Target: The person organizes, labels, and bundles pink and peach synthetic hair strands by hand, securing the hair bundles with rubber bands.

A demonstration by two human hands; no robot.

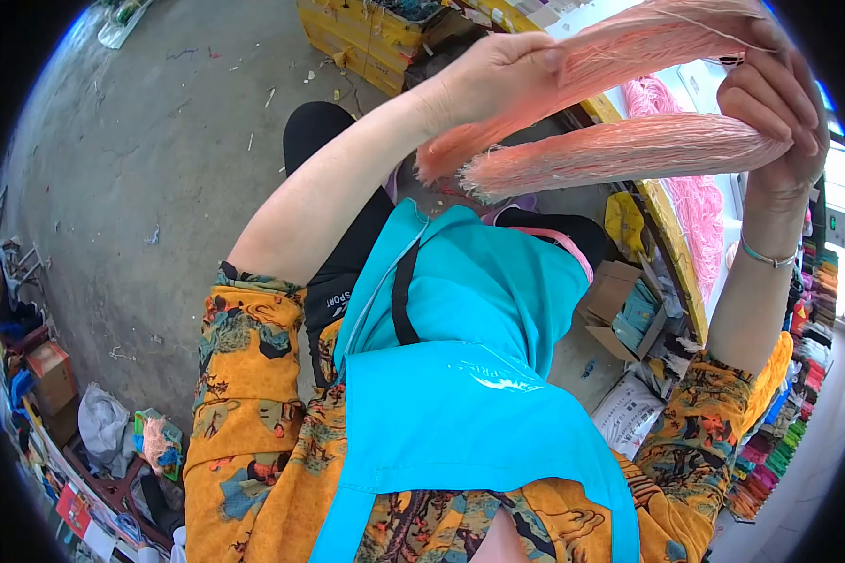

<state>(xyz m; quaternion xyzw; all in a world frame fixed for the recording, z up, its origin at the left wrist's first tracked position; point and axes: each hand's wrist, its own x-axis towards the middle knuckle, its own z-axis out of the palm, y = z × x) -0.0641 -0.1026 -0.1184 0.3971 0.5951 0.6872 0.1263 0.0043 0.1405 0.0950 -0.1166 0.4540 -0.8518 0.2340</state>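
Both hands are raised above the lap, near a yellow-edged bench. The left hand and right hand each hold a closed grip on a long bundle of pale pink threads. Its long axis runs roughly level, cut ends pointing toward the person's left. A loosened grip could let strands slip and tangle.

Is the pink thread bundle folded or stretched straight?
Folded: the pink thread bundle runs back in two strands between the left hand and right hand.
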